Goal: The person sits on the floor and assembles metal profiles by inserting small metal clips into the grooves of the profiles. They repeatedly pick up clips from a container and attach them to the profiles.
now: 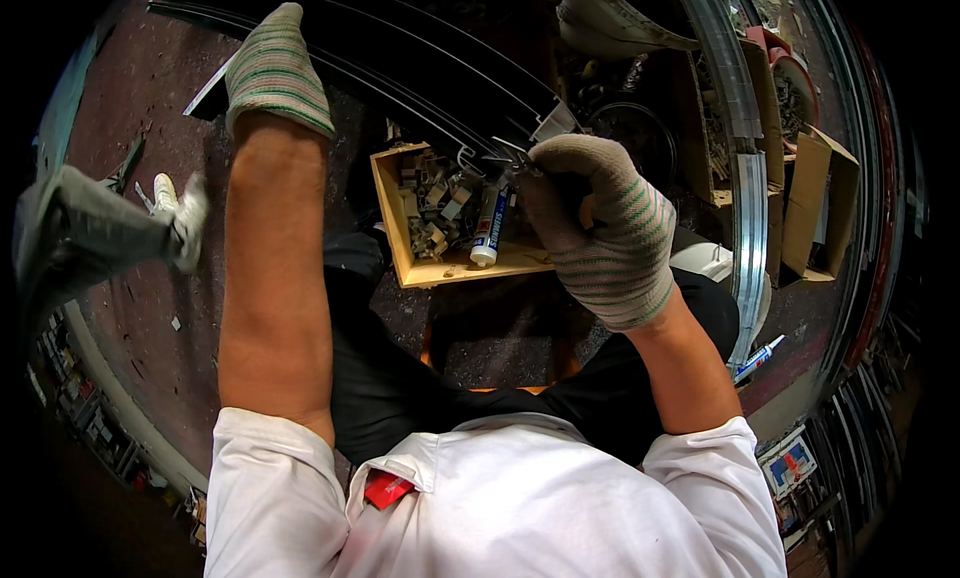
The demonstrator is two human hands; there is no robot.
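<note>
A long dark metal profile (400, 90) with pale edges runs from the upper left to the middle. My left hand (279, 73), in a striped knit glove, reaches over its far left part and grips it, the fingertips mostly hidden. At the profile's right end my right hand (612, 233), gloved the same way, is closed in a pinch. Between thumb and forefinger sits a small silvery metal piece (512, 152), its exact kind unclear, against the profile's cut end. Below it, a wooden box (396, 250) holds many small metal brackets (437, 203) and a white-and-blue sealant tube (489, 230).
At the right stand open cardboard boxes (835, 198) and a long silvery metal strip (750, 228). Another sealant tube (760, 358) lies beside my right knee. A person's leg (75, 223) with pale shoes is at the left. More long profiles line the far right.
</note>
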